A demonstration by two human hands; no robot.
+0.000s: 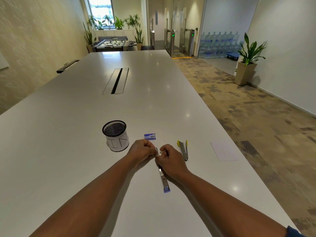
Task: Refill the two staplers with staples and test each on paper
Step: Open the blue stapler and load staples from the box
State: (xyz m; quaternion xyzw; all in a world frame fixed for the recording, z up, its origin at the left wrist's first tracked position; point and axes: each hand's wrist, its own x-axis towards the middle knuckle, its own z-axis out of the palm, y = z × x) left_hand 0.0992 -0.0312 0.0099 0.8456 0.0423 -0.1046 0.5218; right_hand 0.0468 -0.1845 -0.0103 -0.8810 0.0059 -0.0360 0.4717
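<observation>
— Head view: long white surface (85,103); sheet of paper (224,151) off to the right, mesh pen cup (115,135) to the left; what worries you?

— Blue stapler (163,178) lies opened flat between the hands; yellow stapler (183,149) waits open beside it; staple box (150,136) sits just beyond. Left hand (142,151) and right hand (168,160) both pinch something small, likely a staple strip (156,150); a tilted strip could snap or jam in the channel.

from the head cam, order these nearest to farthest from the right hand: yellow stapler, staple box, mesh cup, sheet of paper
From the right hand:
1. Yellow stapler, just to its right.
2. Staple box, ahead and slightly left.
3. Sheet of paper, far right, and mesh cup, far left: too close to call.
</observation>
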